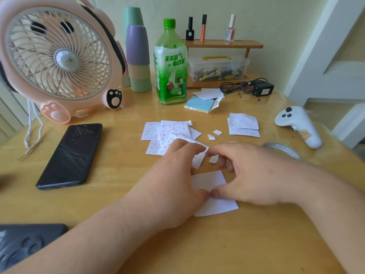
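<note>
My left hand [173, 180] and my right hand [248, 175] meet over the middle of the wooden table [98, 204]. Between their fingertips they pinch a small white paper piece with a red cherry print [198, 159], which looks partly torn. Both thumbs touch a plain white paper sheet [213, 202] lying flat beneath the hands. Behind the left hand lies a loose pile of the same printed paper squares [167, 131]. Two more printed squares [244, 124] lie stacked to the right. Small torn scraps [214, 134] sit between the piles.
A pink fan [57, 58] stands at the back left, a black phone [73, 155] in front of it. A green bottle [170, 64], stacked cups [138, 56], a note pad [199, 104], a black charger [262, 89], a white controller [300, 125] and a tape roll [284, 149] ring the work spot.
</note>
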`<state>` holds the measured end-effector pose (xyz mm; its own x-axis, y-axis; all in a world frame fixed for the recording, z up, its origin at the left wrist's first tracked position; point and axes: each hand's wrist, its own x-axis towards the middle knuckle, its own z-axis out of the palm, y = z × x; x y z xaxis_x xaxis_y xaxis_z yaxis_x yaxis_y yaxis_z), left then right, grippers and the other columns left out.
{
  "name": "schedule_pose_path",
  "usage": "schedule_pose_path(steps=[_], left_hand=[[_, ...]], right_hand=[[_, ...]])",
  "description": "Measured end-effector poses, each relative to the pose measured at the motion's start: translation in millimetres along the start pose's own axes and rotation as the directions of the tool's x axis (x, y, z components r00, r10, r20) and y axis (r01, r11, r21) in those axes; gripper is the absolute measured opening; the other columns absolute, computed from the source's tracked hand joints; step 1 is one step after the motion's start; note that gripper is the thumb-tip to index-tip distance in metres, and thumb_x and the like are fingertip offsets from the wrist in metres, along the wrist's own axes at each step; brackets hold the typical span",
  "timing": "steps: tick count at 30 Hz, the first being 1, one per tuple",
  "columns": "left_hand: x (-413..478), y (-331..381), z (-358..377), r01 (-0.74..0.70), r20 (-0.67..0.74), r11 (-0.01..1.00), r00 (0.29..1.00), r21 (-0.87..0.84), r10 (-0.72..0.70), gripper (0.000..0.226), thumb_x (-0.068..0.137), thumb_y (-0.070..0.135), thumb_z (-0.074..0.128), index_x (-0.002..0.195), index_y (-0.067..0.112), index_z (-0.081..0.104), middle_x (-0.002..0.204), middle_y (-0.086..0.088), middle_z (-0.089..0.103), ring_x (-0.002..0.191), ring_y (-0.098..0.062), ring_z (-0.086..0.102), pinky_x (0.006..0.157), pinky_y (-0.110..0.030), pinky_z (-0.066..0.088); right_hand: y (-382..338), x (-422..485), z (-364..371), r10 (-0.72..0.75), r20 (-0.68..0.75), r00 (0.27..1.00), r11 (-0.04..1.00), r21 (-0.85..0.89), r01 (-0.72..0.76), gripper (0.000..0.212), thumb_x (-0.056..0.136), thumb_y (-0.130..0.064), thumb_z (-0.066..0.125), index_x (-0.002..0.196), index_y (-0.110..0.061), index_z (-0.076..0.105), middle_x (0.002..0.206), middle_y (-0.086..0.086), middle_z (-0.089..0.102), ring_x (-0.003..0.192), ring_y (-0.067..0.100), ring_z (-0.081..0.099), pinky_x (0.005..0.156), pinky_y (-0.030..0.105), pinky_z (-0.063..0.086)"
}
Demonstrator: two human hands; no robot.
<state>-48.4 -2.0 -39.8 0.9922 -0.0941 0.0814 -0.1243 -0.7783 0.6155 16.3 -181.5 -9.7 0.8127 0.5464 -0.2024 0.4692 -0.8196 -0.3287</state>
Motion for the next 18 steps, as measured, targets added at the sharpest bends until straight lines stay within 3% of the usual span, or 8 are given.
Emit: schedule_pose_path(steps=[2, 8, 12, 16, 18], left_hand=[[-1, -1, 0, 0.007, -0.001, 1.000, 1.000, -0.005, -0.007, 0.073, 0.082, 0.038, 0.076, 0.141, 0.050, 0.035, 0.122, 0.034, 0.031, 0.090, 0.014, 0.053, 0.066, -0.004, 0.040], [-1, 0, 0, 0.011, -0.012, 0.999, 1.000, -0.052, -0.012, 0.071, 0.080, 0.033, 0.076, 0.139, 0.047, 0.040, 0.126, 0.035, 0.035, 0.100, 0.014, 0.053, 0.072, -0.005, 0.044], [-1, 0, 0, 0.034, -0.056, 0.987, 0.997, -0.160, -0.044, 0.055, 0.084, 0.023, 0.073, 0.127, 0.047, 0.049, 0.114, 0.027, 0.051, 0.085, 0.017, 0.055, 0.068, -0.002, 0.041], [-1, -4, -3, 0.087, -0.069, 0.943, 0.991, -0.321, -0.114, 0.056, 0.085, 0.011, 0.068, 0.126, 0.045, 0.051, 0.092, 0.018, 0.067, 0.063, 0.002, 0.061, 0.054, -0.009, 0.043], [1, -6, -2, 0.105, -0.083, 0.886, 0.984, -0.452, -0.159, 0.056, 0.082, 0.009, 0.071, 0.121, 0.045, 0.054, 0.092, 0.019, 0.070, 0.062, -0.005, 0.064, 0.054, -0.017, 0.048]], right_hand=[[-3, 0, 0, 0.037, 0.030, 0.999, 0.999, 0.028, -0.037, 0.070, 0.073, -0.058, 0.079, 0.133, -0.047, 0.046, 0.100, -0.024, 0.053, 0.087, -0.004, 0.056, 0.067, 0.018, 0.043], [-9, -2, 2, 0.069, 0.064, 0.996, 0.994, 0.081, -0.075, 0.056, 0.075, -0.047, 0.079, 0.123, -0.039, 0.051, 0.097, -0.015, 0.061, 0.081, 0.004, 0.062, 0.070, 0.031, 0.055], [-9, -2, 6, 0.059, 0.006, 0.998, 0.981, 0.186, -0.059, 0.055, 0.077, -0.032, 0.080, 0.118, -0.046, 0.045, 0.095, -0.016, 0.061, 0.079, 0.004, 0.064, 0.070, 0.033, 0.059], [-5, 5, 3, 0.153, -0.157, 0.976, 0.900, 0.430, -0.072, 0.068, 0.075, -0.020, 0.085, 0.125, -0.046, 0.048, 0.095, -0.013, 0.068, 0.079, 0.011, 0.067, 0.067, 0.031, 0.056], [-2, 8, -1, 0.177, -0.152, 0.972, 0.803, 0.593, -0.053, 0.068, 0.075, -0.012, 0.086, 0.129, -0.037, 0.052, 0.088, -0.009, 0.076, 0.077, 0.012, 0.068, 0.070, 0.030, 0.049]])
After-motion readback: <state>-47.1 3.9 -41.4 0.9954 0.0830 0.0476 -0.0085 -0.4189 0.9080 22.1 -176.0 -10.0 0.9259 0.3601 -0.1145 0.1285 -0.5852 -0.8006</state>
